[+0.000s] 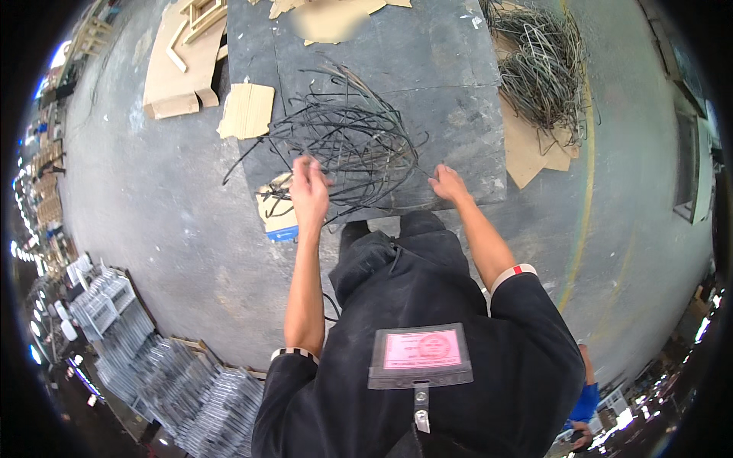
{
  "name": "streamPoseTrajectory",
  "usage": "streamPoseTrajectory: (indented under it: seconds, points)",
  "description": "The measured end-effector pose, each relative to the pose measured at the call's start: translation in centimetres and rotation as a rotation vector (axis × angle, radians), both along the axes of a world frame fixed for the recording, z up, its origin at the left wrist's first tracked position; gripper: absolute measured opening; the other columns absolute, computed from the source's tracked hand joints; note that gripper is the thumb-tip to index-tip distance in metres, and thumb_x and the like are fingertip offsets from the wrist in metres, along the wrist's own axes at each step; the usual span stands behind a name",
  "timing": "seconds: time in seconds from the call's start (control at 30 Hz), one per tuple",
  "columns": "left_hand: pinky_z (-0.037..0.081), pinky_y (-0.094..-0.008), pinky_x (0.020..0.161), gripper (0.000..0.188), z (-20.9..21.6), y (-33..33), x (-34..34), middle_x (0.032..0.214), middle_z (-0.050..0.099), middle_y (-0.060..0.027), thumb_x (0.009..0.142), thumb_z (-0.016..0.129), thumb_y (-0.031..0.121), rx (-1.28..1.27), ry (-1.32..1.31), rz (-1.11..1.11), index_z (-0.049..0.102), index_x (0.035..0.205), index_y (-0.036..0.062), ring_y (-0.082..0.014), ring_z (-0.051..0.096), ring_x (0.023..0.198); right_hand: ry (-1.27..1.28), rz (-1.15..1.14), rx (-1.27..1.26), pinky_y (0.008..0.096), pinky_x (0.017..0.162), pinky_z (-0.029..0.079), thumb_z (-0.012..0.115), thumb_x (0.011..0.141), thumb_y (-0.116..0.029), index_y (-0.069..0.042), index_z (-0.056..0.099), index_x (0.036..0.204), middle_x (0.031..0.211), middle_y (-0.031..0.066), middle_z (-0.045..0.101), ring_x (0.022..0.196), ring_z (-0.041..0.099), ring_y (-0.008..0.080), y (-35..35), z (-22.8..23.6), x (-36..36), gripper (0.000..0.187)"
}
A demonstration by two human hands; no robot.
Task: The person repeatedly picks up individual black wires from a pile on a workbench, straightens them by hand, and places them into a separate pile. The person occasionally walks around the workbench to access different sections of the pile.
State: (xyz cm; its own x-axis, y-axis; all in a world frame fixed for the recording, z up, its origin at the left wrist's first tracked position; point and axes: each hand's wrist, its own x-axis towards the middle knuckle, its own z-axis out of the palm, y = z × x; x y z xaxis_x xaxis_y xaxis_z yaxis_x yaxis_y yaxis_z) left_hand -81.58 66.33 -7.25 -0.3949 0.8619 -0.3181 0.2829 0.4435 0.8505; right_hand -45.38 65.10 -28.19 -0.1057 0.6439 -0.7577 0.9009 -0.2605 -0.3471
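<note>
Even daylight, soft shadows, strong fisheye bending, dark corners, glare at rim

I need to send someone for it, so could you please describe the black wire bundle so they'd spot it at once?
Find the dark grey work slab on the floor. At its near edge lies a tangle of black wires, with the left hand touching it. Unlike the grey wire heap at the slab's right, it is black and looser.

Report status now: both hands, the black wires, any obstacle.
Left hand pinching black wires. Right hand flat on dark board. Cardboard piece beside the tangle.
</note>
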Motion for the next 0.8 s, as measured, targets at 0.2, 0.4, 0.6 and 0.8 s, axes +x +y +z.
streamPoseTrajectory:
  seconds: [0.2, 0.4, 0.6, 0.8]
  points:
    - [0.052, -0.0531, 0.075, 0.025, -7.1, -1.2, -3.7, 0.092, 0.069, -0.0269, 0.099, 0.055, 0.015, -0.044, 0.357, -0.185, 0.05, 0.12, 0.0036, -0.05, 0.066, 0.088, 0.096, -0.455, 0.462, 0.0406, 0.084, 0.054, 0.062, 0.097, -0.025, -0.004, 0.068, 0.109, 0.097, 0.0179, 0.074, 0.093, 0.072, 0.0319, 4.5, 5.5, -2.4, 0.025]
    - [0.052, -0.0466, 0.077, 0.027, -10.4, -5.3, -3.5, 0.095, 0.068, -0.0232, 0.091, 0.06, -0.001, -0.074, 0.176, -0.081, 0.049, 0.115, 0.0027, -0.0425, 0.069, 0.092, 0.619, -0.46, 0.77, 0.0377, 0.068, 0.051, 0.065, 0.096, -0.028, -0.003, 0.071, 0.102, 0.085, 0.0129, 0.073, 0.074, 0.068, 0.0218, 17.3, 12.0, -13.4, 0.026]
    - [0.053, -0.0337, 0.066, 0.026, -10.4, -3.9, -3.7, 0.094, 0.067, -0.0118, 0.09, 0.061, -0.004, -0.114, 0.115, -0.038, 0.055, 0.115, -0.0003, -0.0224, 0.068, 0.073, 0.078, -0.065, 0.489, 0.0498, 0.081, 0.056, 0.07, 0.089, -0.04, -0.001, 0.074, 0.096, 0.094, 0.0195, 0.075, 0.085, 0.071, 0.0399, 25.1, 12.3, -24.1, 0.039]
    - [0.051, -0.0408, 0.082, 0.035, -9.9, -1.5, -6.0, 0.103, 0.066, -0.0181, 0.086, 0.061, -0.006, 0.037, 0.363, -0.127, 0.055, 0.119, 0.0013, -0.0342, 0.066, 0.094, 0.021, -0.15, 0.67, 0.0507, 0.087, 0.055, 0.072, 0.086, -0.032, -0.003, 0.064, 0.104, 0.101, 0.0208, 0.073, 0.101, 0.07, 0.04, 27.3, 9.6, -23.4, 0.035]
